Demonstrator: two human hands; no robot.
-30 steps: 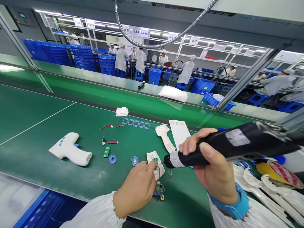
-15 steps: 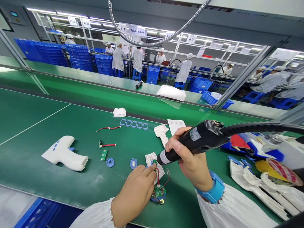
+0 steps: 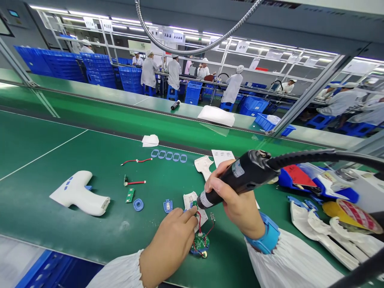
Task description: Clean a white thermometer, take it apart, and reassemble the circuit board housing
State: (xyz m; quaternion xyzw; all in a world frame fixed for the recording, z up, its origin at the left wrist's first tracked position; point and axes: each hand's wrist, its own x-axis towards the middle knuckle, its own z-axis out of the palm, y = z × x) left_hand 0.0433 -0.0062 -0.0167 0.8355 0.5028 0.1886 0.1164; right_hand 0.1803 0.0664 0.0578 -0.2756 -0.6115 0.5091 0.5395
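In the head view my right hand point(image 3: 235, 200) wraps round a black electric screwdriver point(image 3: 240, 176). The tool slants down to the left, with its tip at a small green circuit board point(image 3: 195, 204) on a white plastic shell half point(image 3: 189, 197). My left hand point(image 3: 172, 244) is closed, its fingertips holding the shell and board against the table; its thumb is hidden. Red wires point(image 3: 199, 220) run from the shell to a round green circuit board point(image 3: 200, 242) close to my left hand. A small blue part point(image 3: 168, 206) lies just beyond the left knuckles.
A white gun-shaped housing point(image 3: 81, 192) lies at left. Near it are a small green board point(image 3: 130, 195), a blue ring point(image 3: 138, 205) and red cables point(image 3: 136, 161). Blue frames point(image 3: 169, 155) line the back. White shell pieces point(image 3: 318, 232) and a blue tray point(image 3: 300, 180) stand at right.
My right hand and the screwdriver's rear end have shifted slightly left, so the tool stands a little steeper. My left hand stays in place on the shell.
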